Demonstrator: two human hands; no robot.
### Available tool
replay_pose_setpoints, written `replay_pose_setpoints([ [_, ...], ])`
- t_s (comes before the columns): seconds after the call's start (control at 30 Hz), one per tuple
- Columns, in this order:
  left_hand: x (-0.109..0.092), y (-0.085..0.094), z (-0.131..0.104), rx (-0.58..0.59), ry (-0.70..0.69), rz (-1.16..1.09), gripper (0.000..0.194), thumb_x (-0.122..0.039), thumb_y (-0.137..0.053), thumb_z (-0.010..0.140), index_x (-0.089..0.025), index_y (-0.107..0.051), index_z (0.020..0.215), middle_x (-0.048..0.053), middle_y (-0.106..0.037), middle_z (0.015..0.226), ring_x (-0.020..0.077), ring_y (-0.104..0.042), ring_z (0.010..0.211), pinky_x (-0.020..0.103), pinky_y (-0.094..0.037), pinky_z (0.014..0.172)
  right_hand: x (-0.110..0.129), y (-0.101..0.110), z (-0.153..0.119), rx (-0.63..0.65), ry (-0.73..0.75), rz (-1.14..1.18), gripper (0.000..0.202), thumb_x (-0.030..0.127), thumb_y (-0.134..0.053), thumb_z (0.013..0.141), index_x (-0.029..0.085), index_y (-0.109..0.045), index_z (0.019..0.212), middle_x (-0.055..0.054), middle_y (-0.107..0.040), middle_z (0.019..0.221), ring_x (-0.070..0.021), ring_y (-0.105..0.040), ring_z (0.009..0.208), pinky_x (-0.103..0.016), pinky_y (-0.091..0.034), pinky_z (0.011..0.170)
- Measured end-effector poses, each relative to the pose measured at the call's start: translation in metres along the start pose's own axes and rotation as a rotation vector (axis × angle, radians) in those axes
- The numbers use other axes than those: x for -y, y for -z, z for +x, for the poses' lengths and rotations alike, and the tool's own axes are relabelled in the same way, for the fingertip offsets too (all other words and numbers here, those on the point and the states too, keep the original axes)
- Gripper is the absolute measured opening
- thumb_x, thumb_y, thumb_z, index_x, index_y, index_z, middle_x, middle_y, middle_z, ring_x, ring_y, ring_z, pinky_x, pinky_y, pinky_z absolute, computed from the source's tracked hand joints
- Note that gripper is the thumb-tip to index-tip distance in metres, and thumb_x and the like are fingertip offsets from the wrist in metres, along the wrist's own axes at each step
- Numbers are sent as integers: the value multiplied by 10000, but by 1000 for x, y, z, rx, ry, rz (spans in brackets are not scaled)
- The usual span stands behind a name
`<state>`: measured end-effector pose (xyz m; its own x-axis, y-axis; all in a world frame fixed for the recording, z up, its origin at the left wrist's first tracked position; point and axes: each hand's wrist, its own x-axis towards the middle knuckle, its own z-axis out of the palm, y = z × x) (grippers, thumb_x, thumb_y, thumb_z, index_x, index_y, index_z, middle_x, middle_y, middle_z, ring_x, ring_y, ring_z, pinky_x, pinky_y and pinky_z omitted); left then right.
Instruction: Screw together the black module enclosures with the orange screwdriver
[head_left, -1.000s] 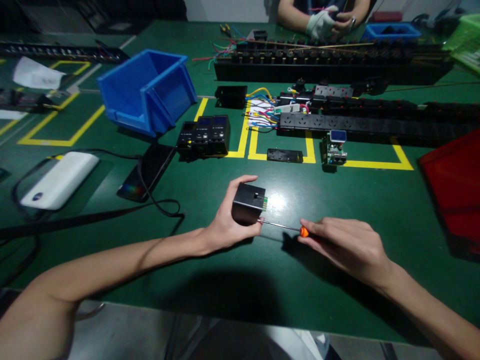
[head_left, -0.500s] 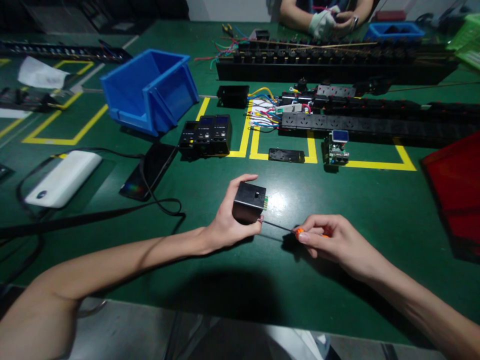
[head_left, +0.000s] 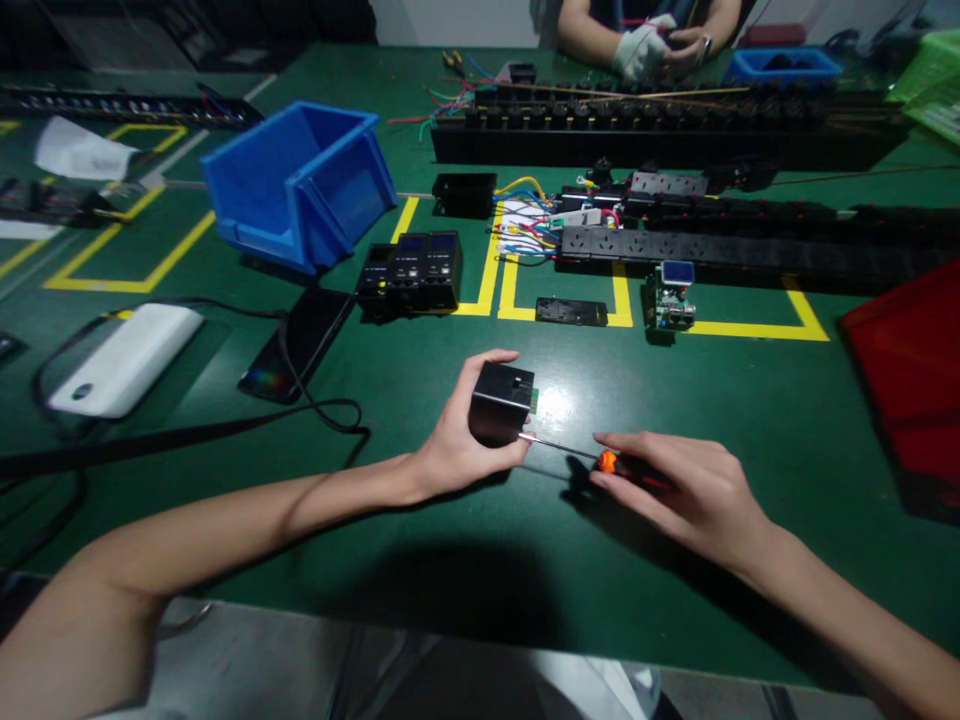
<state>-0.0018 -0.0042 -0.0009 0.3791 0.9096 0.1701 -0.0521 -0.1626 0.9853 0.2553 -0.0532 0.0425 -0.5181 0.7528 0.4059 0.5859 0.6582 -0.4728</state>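
A small black box (head_left: 501,402) with a green circuit board edge on its right side is held above the green table (head_left: 420,570). My left hand (head_left: 463,430) wraps round it from the left, thumb below and a finger over the top. From the right, a screwdriver (head_left: 609,462) with an orange and dark handle points at the box, its shaft tip at the lower right corner. My right hand (head_left: 682,485) holds the handle between thumb and fingers, with the fingers partly stretched along it.
Black modules (head_left: 427,270), a flat black part (head_left: 571,311) and a small circuit board (head_left: 675,300) lie beyond my hands. A blue bin (head_left: 300,190), phone (head_left: 296,345), white power bank (head_left: 127,360) and cables are left. Right stands a red bin (head_left: 907,380). Opposite, a person's gloved hand (head_left: 641,50) shows.
My right hand has shifted slightly right, and its fingers have loosened and straightened along the screwdriver handle. The box and my left hand have barely moved.
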Motion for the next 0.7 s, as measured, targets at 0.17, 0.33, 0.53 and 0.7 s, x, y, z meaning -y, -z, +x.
replay_pose_setpoints([
  [0.17, -1, 0, 0, 20, 11, -46, 797, -123, -771, 723, -290, -365, 1388, 49, -602, 1068, 186, -695, 898, 332, -593, 802, -4, 4, -4, -7, 263, -316, 345, 96, -682, 895, 51, -598, 1227, -43, -663, 719, -130, -578, 561, -265, -430, 515],
  [0.33, 0, -1, -1, -7, -74, 35, 832, -76, -773, 675, -275, -389, 1386, 59, -592, 1117, 161, -666, 857, 308, -580, 762, 0, 3, -4, -7, 267, -252, 278, 49, -666, 894, 61, -616, 1167, -36, -652, 713, -119, -567, 558, -266, -428, 523],
  [0.53, 0, 0, -2, -16, -105, 48, 864, -45, -760, 642, -264, -389, 1390, 52, -570, 1122, 153, -640, 858, 292, -561, 744, 7, -3, -4, -23, 73, 51, 109, 119, -694, 899, 103, -641, 992, -45, -691, 727, -116, -637, 573, -234, -480, 538],
  [0.7, 0, 1, -2, -15, -102, 23, 850, -22, -745, 628, -265, -400, 1366, 41, -569, 1099, 149, -644, 841, 279, -559, 720, 17, -2, 2, 23, -269, 338, 89, 226, -722, 890, 155, -692, 934, -62, -770, 842, -144, -703, 644, -228, -520, 574],
])
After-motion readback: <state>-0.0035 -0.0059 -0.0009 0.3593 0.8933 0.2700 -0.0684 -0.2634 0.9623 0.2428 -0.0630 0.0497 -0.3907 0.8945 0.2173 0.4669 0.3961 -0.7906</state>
